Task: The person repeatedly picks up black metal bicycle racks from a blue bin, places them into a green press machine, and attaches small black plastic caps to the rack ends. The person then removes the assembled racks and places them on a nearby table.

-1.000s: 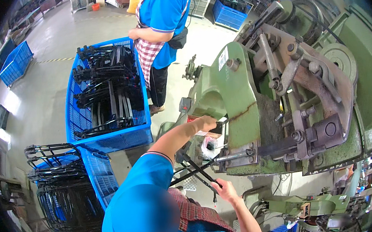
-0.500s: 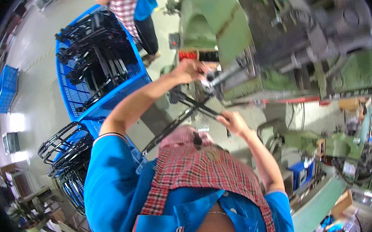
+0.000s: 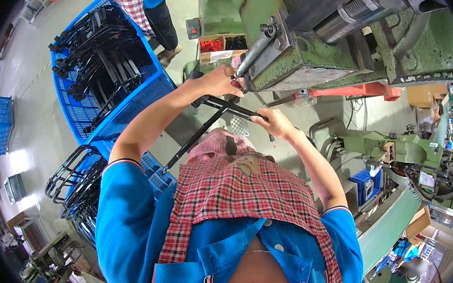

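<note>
A black frame of crossing metal bars (image 3: 196, 139) is held in front of my apron, below the end of a steel rod (image 3: 255, 52) on the green machine (image 3: 307, 75). My right hand (image 3: 276, 122) is closed round the right end of one bar. Close to the rod tip, my left hand (image 3: 220, 81) has its fingers bent together above the bars. What they pinch is small, dark and mostly hidden by the fingers. A rounded black end (image 3: 199, 99) of the frame shows beneath my left wrist.
On the left, a blue basket (image 3: 67, 109) holds many black metal parts, with black racks (image 3: 76, 179) stacked nearer. A box of red and black small pieces (image 3: 211, 46) stands beyond my left hand. Another person (image 3: 160, 26) stands at the far basket. A second green machine (image 3: 399, 145) is right.
The view has shifted and sharpened, with the machine now higher and further left. My left hand remains by the rod tip, and my right hand still grips the bar.
</note>
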### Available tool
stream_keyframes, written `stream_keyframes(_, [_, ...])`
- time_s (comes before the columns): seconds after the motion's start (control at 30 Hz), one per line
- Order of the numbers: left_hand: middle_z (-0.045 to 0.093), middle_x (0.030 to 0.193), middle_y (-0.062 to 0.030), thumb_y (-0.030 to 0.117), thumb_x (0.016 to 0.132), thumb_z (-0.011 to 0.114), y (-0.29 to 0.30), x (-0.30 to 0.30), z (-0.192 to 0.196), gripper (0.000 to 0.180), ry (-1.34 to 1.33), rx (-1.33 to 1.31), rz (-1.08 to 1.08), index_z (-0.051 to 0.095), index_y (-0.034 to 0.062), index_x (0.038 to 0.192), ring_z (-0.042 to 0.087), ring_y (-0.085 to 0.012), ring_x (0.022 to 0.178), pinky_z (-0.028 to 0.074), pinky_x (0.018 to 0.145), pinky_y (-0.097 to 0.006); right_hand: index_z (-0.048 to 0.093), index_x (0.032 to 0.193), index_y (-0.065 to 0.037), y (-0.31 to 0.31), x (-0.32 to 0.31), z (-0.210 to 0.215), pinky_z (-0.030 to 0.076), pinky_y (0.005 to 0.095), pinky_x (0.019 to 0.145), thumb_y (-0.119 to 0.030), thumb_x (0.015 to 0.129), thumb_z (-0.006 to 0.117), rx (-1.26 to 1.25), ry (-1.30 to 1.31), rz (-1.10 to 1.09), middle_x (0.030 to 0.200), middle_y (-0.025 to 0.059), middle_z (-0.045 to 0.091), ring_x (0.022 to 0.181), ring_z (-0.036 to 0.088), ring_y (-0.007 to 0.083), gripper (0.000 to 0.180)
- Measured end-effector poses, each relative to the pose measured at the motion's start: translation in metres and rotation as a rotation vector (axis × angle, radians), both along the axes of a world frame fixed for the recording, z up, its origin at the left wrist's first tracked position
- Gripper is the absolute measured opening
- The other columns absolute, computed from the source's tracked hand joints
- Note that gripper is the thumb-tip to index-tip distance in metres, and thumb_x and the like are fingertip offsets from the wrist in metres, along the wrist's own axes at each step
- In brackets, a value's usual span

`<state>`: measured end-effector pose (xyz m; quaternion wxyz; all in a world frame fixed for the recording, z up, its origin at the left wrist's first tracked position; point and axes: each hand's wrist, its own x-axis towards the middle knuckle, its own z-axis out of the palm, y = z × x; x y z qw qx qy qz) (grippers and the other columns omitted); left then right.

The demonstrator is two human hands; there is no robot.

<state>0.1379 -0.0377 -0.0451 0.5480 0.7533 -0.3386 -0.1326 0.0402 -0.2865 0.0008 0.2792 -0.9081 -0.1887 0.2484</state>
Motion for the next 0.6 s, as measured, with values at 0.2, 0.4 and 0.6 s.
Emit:
stream_keyframes(0.2, [0.066, 0.076, -0.0114, 0.033, 0.075, 0.076, -0.003, -0.009, 0.003, 0.031, -0.41, 0.101, 0.098, 0.068, 0.0063, 0.089, 0.065, -0.0267, 0.07, 0.05, 0.066, -0.037, 0.06, 0.084, -0.003, 0.001, -0.001, 0.005, 0.042, 0.047, 0.06, -0.044, 0.092, 0.056, -0.017, 0.027, -0.023, 0.067, 0.0205, 0.057, 0.066, 0.055, 0.0412, 0.042])
stream_keyframes(0.4, [0.057, 0.115, -0.0157, 0.052, 0.08, 0.065, -0.007, -0.032, 0.064, 0.056, -0.17, 0.626, 0.048, 0.061, 0.0053, 0.111, 0.055, -0.0367, 0.105, 0.045, 0.089, -0.044, 0.059, 0.081, -0.003, 0.002, -0.001, 0.005, 0.042, 0.0472, 0.06, -0.043, 0.092, 0.057, -0.023, 0.028, -0.023, 0.067, 0.0206, 0.057, 0.066, 0.054, 0.0419, 0.041])
stream_keyframes(0.6, [0.059, 0.104, -0.0156, 0.037, 0.081, 0.07, 0.02, -0.083, 0.069, 0.044, -0.618, 0.257, 0.365, 0.059, 0.0033, 0.109, 0.058, -0.0357, 0.092, 0.049, 0.081, -0.042, 0.057, 0.1, -0.007, -0.001, -0.006, -0.003, 0.043, 0.0494, 0.06, -0.041, 0.091, 0.059, 0.0, -0.048, -0.031, 0.065, 0.0202, 0.058, 0.066, 0.057, 0.0428, 0.034])
